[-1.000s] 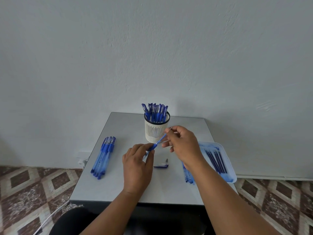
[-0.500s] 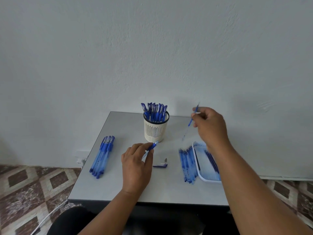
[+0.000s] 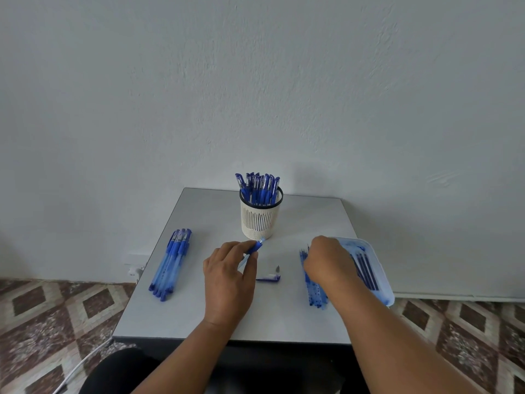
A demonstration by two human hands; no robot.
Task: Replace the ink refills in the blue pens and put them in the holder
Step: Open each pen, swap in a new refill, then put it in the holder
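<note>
The left hand (image 3: 227,282) grips a translucent blue pen barrel (image 3: 254,249), its end pointing at the cream slotted plastic holder (image 3: 260,220), which is packed with capped blue pens (image 3: 258,187). The right hand (image 3: 326,261) reaches down over loose blue refills (image 3: 314,294); its grasp is hidden. Just beside them, a white tray (image 3: 383,282) holds dark refills (image 3: 366,270). No writing is legible.

I see a grey counter (image 3: 199,308) against a pale plastered wall (image 3: 255,81). Brown diamond-patterned floor tiles (image 3: 56,322) flank it; a white cable (image 3: 82,365) trails left.
</note>
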